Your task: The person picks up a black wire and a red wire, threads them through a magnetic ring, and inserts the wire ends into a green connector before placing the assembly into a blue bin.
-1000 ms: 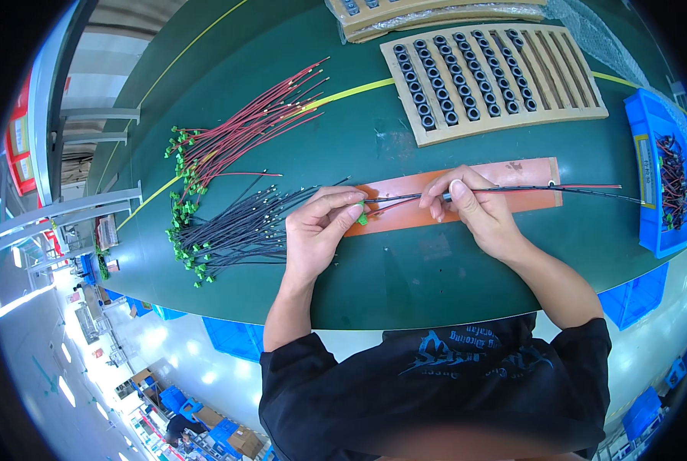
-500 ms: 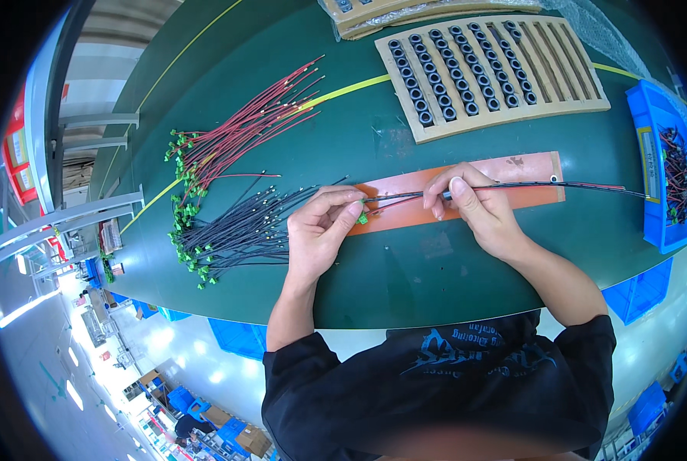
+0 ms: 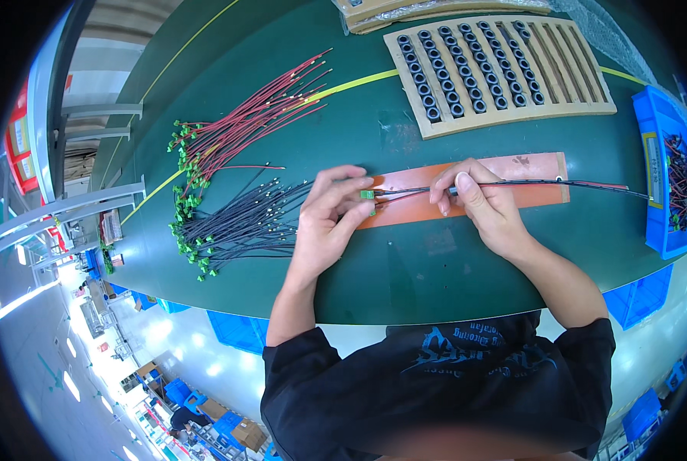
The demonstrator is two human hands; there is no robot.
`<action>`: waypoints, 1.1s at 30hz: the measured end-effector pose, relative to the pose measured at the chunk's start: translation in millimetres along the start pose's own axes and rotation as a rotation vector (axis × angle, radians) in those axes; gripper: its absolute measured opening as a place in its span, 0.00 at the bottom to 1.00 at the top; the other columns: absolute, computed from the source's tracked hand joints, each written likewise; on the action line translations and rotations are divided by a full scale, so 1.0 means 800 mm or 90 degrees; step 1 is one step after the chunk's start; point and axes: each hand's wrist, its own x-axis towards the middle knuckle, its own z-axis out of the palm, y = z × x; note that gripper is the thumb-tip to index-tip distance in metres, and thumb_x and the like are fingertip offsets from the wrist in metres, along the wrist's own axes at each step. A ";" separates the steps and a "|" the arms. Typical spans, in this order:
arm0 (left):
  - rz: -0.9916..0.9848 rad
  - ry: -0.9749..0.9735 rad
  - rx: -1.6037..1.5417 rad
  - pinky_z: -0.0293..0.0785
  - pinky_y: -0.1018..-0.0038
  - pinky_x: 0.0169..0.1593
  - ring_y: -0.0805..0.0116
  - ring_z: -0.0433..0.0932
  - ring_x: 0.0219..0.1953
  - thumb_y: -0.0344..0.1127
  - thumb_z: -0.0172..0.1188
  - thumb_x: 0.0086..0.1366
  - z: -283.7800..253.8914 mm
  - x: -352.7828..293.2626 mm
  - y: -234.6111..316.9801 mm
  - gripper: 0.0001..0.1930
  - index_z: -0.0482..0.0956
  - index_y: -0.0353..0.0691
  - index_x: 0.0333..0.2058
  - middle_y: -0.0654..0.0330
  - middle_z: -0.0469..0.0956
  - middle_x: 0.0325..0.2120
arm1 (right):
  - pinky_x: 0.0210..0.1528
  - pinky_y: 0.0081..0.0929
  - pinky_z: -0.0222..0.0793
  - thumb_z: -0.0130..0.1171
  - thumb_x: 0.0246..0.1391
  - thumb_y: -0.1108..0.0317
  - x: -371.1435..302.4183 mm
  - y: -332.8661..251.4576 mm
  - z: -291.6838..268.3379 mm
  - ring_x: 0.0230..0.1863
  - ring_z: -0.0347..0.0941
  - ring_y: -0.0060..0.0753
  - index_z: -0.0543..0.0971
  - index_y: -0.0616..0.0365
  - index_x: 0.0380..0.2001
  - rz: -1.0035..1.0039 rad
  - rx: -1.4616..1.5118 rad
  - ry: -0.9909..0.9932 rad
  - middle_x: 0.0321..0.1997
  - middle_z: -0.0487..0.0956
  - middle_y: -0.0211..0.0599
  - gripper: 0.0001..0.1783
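Note:
My left hand (image 3: 329, 219) has thumb and fingers closed about a small green connector (image 3: 368, 195) on the ends of black and red wires. A second green piece shows just below it. My right hand (image 3: 481, 203) pinches the wire bundle (image 3: 528, 182) between thumb and fingers. At that pinch a small dark ring-like piece (image 3: 454, 191) shows, partly hidden by the fingertips. Beyond my right hand the wires run on to the right, over an orange-pink strip (image 3: 543, 165) lying beneath both hands. Left of my left hand lie black wires (image 3: 243, 219) with green connectors.
Red wires (image 3: 255, 115) with green connectors lie at the far left on the green table (image 3: 389, 292). A slotted tan tray (image 3: 504, 115) with rows of dark rings stands at the back. On the right, a blue bin (image 3: 666, 244) holds wires; bubble wrap (image 3: 612, 46) lies behind.
My left hand has shifted slightly and its fingers have lifted, baring the green connector. The right hand keeps its pinch on the wires. The whole view has shifted slightly.

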 end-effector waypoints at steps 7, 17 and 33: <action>0.058 -0.063 0.061 0.86 0.69 0.51 0.61 0.81 0.51 0.17 0.69 0.56 -0.013 -0.001 -0.005 0.14 0.84 0.32 0.41 0.52 0.71 0.54 | 0.47 0.22 0.71 0.41 0.76 0.54 0.002 0.002 -0.001 0.39 0.70 0.19 0.74 0.57 0.42 0.010 0.004 -0.014 0.41 0.76 0.29 0.19; 0.123 -0.038 0.091 0.81 0.72 0.47 0.65 0.82 0.45 0.21 0.71 0.54 -0.010 0.005 -0.009 0.11 0.86 0.32 0.38 0.52 0.82 0.45 | 0.46 0.20 0.71 0.43 0.75 0.54 0.002 -0.002 -0.011 0.39 0.69 0.17 0.74 0.56 0.41 0.032 0.021 -0.009 0.41 0.76 0.28 0.18; 0.086 -0.018 0.141 0.81 0.72 0.46 0.65 0.83 0.44 0.19 0.70 0.53 0.003 0.010 -0.006 0.11 0.87 0.34 0.37 0.55 0.83 0.44 | 0.45 0.21 0.70 0.45 0.74 0.64 0.006 0.005 -0.007 0.38 0.68 0.19 0.72 0.58 0.44 -0.006 0.073 0.021 0.42 0.78 0.33 0.10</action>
